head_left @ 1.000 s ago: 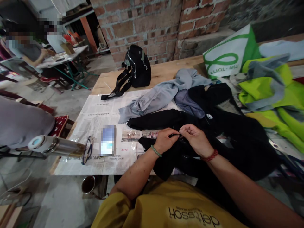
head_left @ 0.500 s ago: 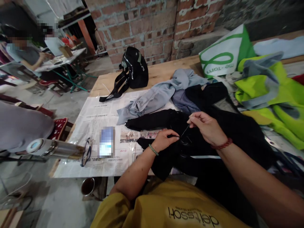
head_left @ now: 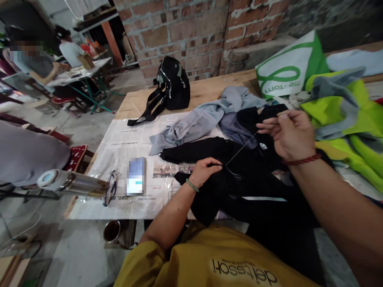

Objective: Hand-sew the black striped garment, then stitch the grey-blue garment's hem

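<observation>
The black garment (head_left: pixel 254 183) lies spread over the near side of the table (head_left: pixel 131 104), in front of the person. The left hand (head_left: pixel 205 173) pinches a bit of its cloth between thumb and finger. A thin thread (head_left: pixel 241 150) slants up from the cloth, just beside the left fingertips, to the right hand (head_left: pixel 295 133), which is raised over the garment with its fingers closed on the thread; whether they also grip a needle is too small to tell. Just beyond the garment lies a crumpled gray shirt (head_left: pixel 191 125). To the left, on newspaper (head_left: pixel 112 145), are a phone (head_left: pixel 135 177), glasses (head_left: pixel 111 188) and a tilted-looking flask (head_left: pixel 74 184). Farther back stand a black bag (head_left: pixel 178 85) and a white-and-green bag (head_left: pixel 287 73), with bright yellow-green clothing (head_left: pixel 356 105) at the right.
</observation>
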`<act>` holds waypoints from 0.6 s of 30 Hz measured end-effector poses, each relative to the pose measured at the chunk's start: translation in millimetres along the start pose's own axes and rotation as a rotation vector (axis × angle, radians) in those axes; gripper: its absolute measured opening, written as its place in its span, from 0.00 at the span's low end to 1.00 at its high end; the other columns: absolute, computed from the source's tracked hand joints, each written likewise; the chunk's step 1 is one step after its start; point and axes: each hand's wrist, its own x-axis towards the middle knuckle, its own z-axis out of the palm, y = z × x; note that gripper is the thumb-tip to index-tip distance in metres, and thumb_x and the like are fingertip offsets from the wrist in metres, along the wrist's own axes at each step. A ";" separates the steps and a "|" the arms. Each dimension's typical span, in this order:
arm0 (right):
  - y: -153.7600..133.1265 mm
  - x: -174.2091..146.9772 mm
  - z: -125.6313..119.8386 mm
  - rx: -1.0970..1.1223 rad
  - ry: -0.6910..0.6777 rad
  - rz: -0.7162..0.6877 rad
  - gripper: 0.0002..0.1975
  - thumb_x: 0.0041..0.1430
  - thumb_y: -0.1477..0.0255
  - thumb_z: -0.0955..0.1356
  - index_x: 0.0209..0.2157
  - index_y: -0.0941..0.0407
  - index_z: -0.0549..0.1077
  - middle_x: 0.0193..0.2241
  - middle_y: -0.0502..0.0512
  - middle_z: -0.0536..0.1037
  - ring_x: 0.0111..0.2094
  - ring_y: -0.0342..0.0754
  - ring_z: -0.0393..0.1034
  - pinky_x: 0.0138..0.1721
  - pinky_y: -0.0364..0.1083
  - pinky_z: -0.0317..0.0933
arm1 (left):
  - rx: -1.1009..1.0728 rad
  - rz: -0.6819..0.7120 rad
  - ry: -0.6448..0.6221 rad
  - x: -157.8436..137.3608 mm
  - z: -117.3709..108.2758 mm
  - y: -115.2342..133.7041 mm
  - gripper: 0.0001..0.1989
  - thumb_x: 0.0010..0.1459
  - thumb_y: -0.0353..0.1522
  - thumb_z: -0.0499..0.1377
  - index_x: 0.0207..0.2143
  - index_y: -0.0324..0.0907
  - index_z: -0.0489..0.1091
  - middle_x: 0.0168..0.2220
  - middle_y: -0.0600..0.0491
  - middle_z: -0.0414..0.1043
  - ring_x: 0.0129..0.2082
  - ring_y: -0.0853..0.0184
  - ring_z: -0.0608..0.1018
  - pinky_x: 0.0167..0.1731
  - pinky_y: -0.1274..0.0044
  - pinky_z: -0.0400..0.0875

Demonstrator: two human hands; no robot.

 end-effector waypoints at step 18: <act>-2.5 33.3 -24.5 0.071 0.209 -0.314 0.04 0.54 0.76 0.64 0.31 0.55 0.62 0.17 0.46 0.73 0.18 0.45 0.72 0.17 0.41 0.62 | 0.032 0.029 0.025 -0.8 -4.0 4.4 0.11 0.42 0.35 0.65 0.29 0.37 0.74 0.24 0.57 0.70 0.23 0.76 0.66 0.26 0.81 0.60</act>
